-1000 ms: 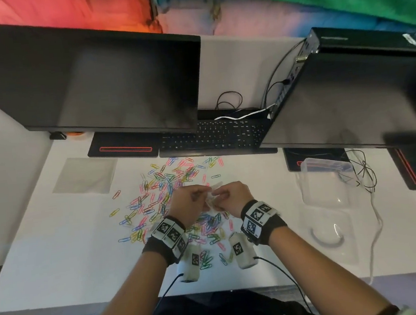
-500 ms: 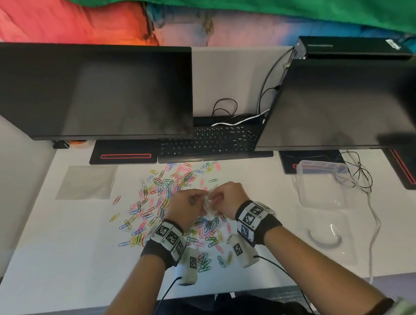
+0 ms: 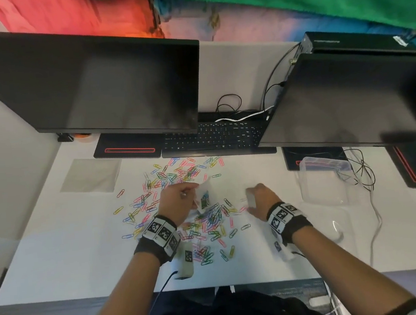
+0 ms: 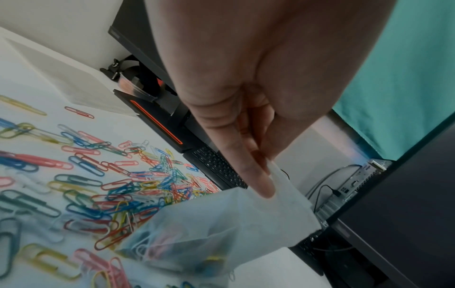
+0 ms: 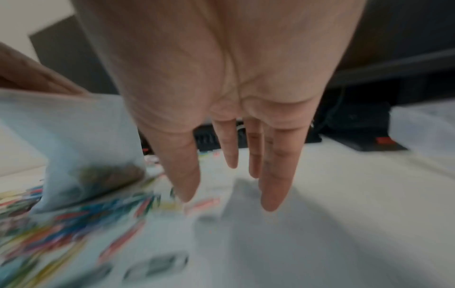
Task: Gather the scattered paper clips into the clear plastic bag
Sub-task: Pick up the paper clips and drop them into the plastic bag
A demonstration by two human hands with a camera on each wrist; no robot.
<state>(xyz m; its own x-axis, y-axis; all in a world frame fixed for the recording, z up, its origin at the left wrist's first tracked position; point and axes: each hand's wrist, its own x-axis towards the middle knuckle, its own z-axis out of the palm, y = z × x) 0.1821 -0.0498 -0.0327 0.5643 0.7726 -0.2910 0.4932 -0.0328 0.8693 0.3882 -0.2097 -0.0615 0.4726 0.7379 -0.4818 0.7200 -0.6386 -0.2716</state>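
Observation:
Coloured paper clips [image 3: 168, 179] lie scattered across the white desk [image 3: 59, 260], thickest between my two wrists [image 4: 103, 171]. My left hand [image 3: 178, 200] pinches the top edge of the clear plastic bag [image 3: 204, 197], which hangs above the pile with several clips inside [image 4: 204, 233]. The bag [image 5: 74, 155] also shows in the right wrist view, blurred. My right hand [image 3: 257, 197] hovers over the desk to the right of the bag, fingers [image 5: 278, 175] straight and spread, holding nothing.
Two dark monitors [image 3: 94, 92] and a black keyboard [image 3: 215, 137] stand behind the clips. A clear plastic box [image 3: 323, 179] and loose cables [image 3: 361, 173] sit at the right. A grey square sheet [image 3: 90, 175] lies at the left.
My right hand has let go of the bag and moved to the right, opening its fingers. The left hand keeps hold of the bag.

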